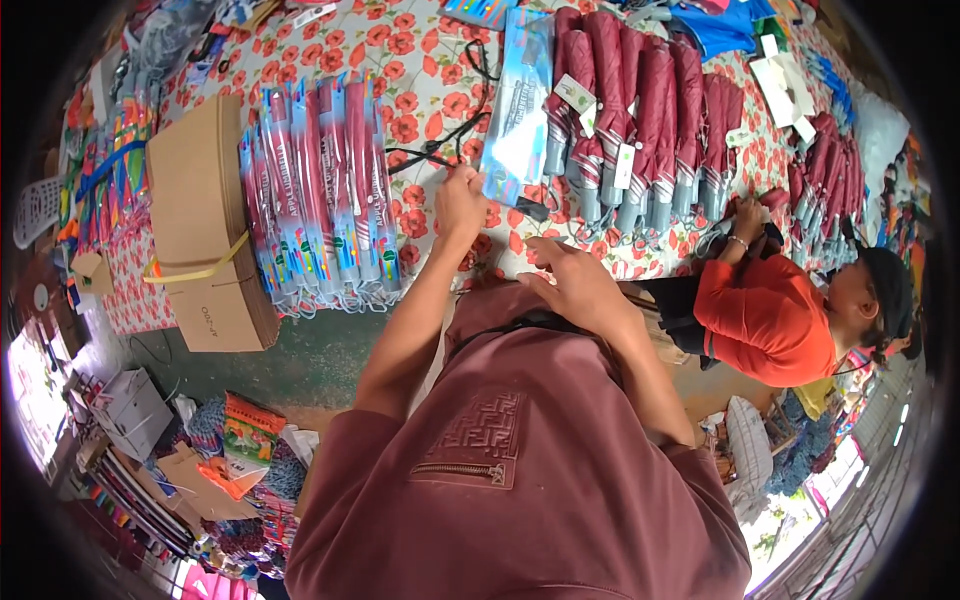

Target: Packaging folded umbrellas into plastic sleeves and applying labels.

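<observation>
Umbrella sleeve (515,110), flat blue-and-clear plastic, possibly several stacked, lies on the floral tablecloth (408,128) in front of the wearer. Long axis runs near-to-far, tilted slightly: far end leans right, near end points back toward the wearer and a bit left. Printed lettering runs along its length.

Left hand (462,205) is at the sleeve's near left corner, fingers curled; cannot tell if they pinch the plastic or just rest beside it. Nearly all of the sleeve extends beyond that hand, away and to the right. Right hand (580,290) is empty, fingers loosely spread, off the sleeve, nearer the wearer and to the right of its near end.

Small black item (531,209) just beside the near end, kind unclear. Black cord (440,152) loops left of the sleeve. Maroon folded umbrellas (655,120) lie in a row directly right; sleeved umbrellas (325,190) lined up left, next to flattened cardboard (200,190). Co-worker in red top (770,315) at far right.
</observation>
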`<act>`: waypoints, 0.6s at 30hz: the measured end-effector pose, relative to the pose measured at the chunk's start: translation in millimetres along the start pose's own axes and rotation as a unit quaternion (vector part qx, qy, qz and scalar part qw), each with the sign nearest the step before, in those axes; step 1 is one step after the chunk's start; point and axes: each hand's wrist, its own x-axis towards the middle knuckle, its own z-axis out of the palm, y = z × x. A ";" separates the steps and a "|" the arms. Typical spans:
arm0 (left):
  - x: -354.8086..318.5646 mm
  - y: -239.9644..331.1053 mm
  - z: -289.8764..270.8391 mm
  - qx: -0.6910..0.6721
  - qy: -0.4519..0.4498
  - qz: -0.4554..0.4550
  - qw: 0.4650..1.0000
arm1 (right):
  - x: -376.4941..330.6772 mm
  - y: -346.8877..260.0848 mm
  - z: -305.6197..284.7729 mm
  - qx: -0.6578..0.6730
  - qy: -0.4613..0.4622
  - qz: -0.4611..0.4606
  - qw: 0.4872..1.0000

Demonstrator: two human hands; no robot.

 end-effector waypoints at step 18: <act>10.0 53.3 -37.1 -0.024 -0.008 0.048 0.999 | 53.6 69.5 20.0 -0.100 0.244 0.298 0.917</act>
